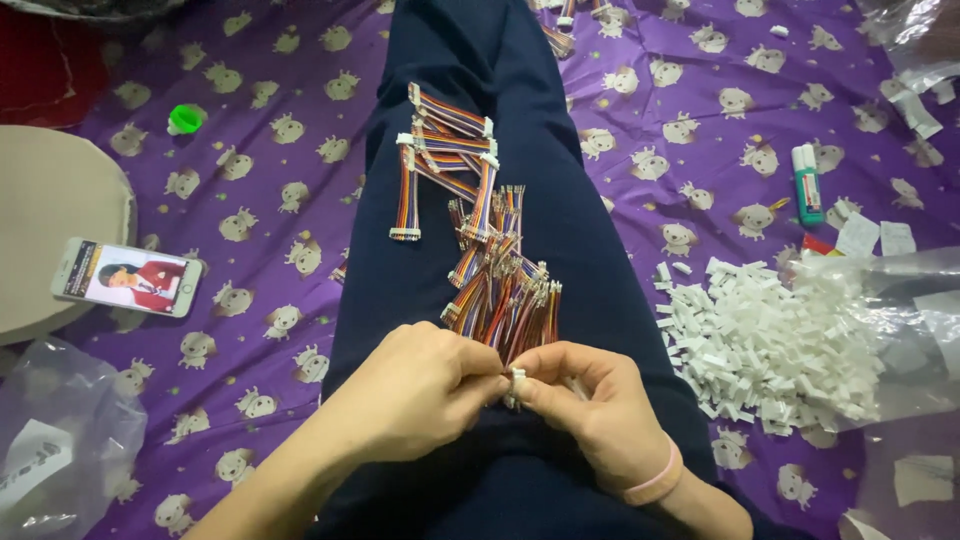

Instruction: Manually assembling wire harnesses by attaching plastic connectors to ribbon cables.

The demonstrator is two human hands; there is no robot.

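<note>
My left hand (415, 385) and my right hand (590, 400) meet over my lap, fingertips pinched together on a small white connector (517, 382) at the end of a multicoloured ribbon wire. Just above them a bundle of coloured wire pieces (505, 290) lies on my dark blue trouser leg (560, 200). Farther up the leg lie several finished ribbon cables with white plugs (445, 150). A pink band circles my right wrist.
A heap of small white plastic connectors (770, 340) spills from a clear bag (910, 320) on the purple patterned sheet at right. A green-capped lighter (806, 183) lies beyond it. At left are a smartphone (128, 276), a green cap (184, 119) and another clear bag (60, 450).
</note>
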